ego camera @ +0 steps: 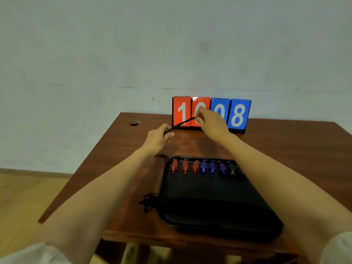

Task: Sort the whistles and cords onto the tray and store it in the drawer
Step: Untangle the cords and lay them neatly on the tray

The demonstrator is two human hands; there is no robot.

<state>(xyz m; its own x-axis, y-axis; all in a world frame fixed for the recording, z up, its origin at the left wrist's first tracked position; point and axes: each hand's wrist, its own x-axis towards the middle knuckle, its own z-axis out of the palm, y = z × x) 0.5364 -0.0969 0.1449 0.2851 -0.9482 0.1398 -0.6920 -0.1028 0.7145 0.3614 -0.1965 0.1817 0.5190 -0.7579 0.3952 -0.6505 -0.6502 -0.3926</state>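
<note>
A black tray (215, 195) lies on the wooden table. Along its far edge stand three red whistles (184, 166), three blue whistles (211, 167) and black whistles (232, 170) in a row. My left hand (159, 138) and my right hand (211, 121) are raised beyond the tray, in front of the scoreboard. Between them a black cord (183, 122) is stretched taut, each hand pinching one end. Another black cord (147, 202) lies bunched on the table at the tray's left edge, and a third cord (161, 157) sits near the tray's far left corner.
A flip scoreboard (238, 116) with red and blue number cards stands at the table's back edge against the wall. A round hole (134, 123) is in the table's far left corner. The table's left edge (80, 172) drops to a wooden floor.
</note>
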